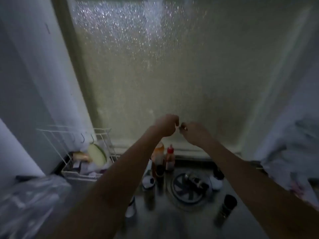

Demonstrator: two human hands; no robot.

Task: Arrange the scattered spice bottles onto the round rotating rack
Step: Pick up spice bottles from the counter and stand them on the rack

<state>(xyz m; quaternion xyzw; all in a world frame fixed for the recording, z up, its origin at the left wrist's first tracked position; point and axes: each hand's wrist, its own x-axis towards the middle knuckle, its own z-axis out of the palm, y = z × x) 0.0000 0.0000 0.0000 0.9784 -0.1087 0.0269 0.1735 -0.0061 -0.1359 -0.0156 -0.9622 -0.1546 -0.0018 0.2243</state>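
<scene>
The round rotating rack [190, 197] lies low in the middle of the dim counter, with a couple of small dark-capped bottles [195, 181] resting on it. Loose bottles stand around it: a red-capped sauce bottle [170, 158], an orange-filled bottle [158, 153], a white bottle [217, 181] to the right, a dark-capped spice jar [226, 210] at the front right and a white one [130, 208] at the front left. My left hand [166, 125] and my right hand [194, 132] are both raised high above the bottles, close together near the frosted window. Fingers of both are curled; something small shows at the right fingertips, too blurred to name.
A white wire dish rack [81, 163] with a plate and hooks stands at the back left. Crumpled clear plastic [31, 202] lies at the front left. Pale curtain cloth [291, 152] hangs on the right. The frosted window pane [155, 75] fills the back.
</scene>
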